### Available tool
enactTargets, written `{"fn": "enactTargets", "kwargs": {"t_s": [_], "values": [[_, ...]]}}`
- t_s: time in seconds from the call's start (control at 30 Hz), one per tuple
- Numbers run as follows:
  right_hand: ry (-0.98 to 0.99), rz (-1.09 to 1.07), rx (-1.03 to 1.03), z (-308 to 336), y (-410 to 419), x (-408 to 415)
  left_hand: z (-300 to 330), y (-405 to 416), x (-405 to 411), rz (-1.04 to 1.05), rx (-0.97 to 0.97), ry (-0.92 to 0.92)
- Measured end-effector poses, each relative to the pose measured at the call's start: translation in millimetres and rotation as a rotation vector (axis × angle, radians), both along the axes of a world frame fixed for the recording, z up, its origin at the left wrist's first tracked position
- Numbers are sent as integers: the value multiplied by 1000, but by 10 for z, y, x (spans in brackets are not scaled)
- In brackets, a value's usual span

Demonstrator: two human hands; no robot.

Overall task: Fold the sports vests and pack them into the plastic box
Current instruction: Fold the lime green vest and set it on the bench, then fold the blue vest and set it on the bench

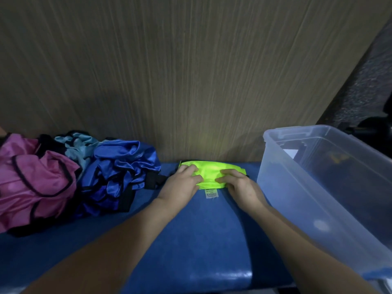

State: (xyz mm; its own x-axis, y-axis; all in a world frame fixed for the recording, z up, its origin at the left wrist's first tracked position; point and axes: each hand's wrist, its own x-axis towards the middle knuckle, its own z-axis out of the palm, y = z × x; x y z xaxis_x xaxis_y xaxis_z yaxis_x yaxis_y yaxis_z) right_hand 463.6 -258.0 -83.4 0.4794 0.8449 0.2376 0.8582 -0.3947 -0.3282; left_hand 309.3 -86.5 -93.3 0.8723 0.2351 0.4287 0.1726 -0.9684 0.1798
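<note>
- Both bare forearms reach in from the near edge across the blue padded tabletop [197, 240], which looks smooth and a little glossy, so thin cloth is likely to slide on it.
- At the far side of the tabletop, against the wood-grain wall panel [191, 71], lies the neon-yellow vest [209, 171], already folded down to a small flat packet with dark trim showing at its back edge and a white care label [211, 194] sticking out toward the person.
- On the vest's left part rests the left hand [182, 183], fingers lying fairly flat on the cloth; its grip is not closed round anything, it presses.
- Over the near right edge of the packet the right hand [237, 182] has its fingers curled, and it appears to pinch the fold there.
- Judged by its look, the vest is light, limp and slick, so the packet would probably spring open if lifted by one corner; taking it from both short ends, thumbs on top and fingers beneath, should keep the layers together.
- Just to the right stands the clear plastic box [301, 187], open-topped, with some dark items dimly seen inside; what they are cannot be told.
- Well to the left sits a heap of unfolded vests: the pink vest [36, 183], the blue vest [123, 170] and a pale teal vest [78, 147] behind them.
</note>
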Motion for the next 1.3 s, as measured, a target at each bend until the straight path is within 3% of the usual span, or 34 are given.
{"fn": "enactTargets", "kwargs": {"t_s": [0.3, 0.5, 0.9, 1.13, 1.3], "values": [[-48, -145, -11, -20, 169, 12, 105, 21, 178, 40, -86, 159], [-136, -84, 114, -28, 180, -36, 314, -71, 114, 75, -109, 264], [-219, 100, 277, 375, 384, -866, 803, -47, -1093, 97, 3, -41], [-38, 158, 280, 616, 860, -1433, 1053, 516, -1749, 308, 52, -140], [64, 107, 325, 748, 1252, -1584, 1108, 890, -1915, 438, -14, -103]]}}
